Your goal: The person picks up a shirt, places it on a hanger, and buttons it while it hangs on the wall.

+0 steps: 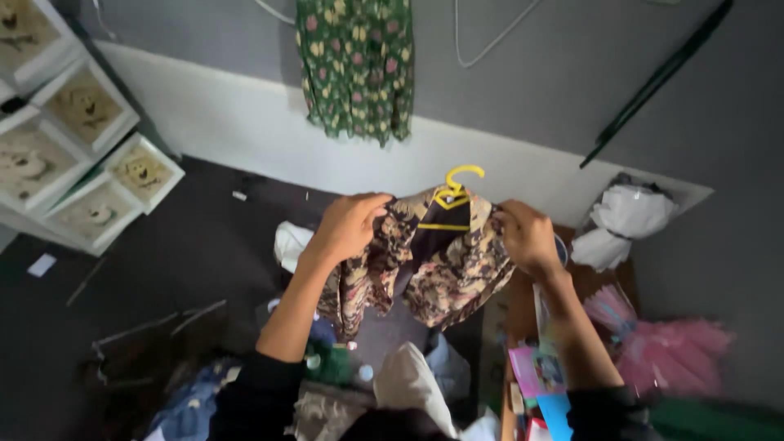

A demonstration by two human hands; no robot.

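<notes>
While both hands grip | patterned garment [441,269] | yellow hanger [454,193]

A room in a home, cluttered like a bedroom or storage corner. A green floral dress [356,65] hangs against the grey wall [523,73], framed pictures [82,155] lean stacked on the dark floor [180,261], and loose clothes [392,392], a pink tulle skirt [670,351] and white plastic bags [625,224] lie heaped about.
</notes>
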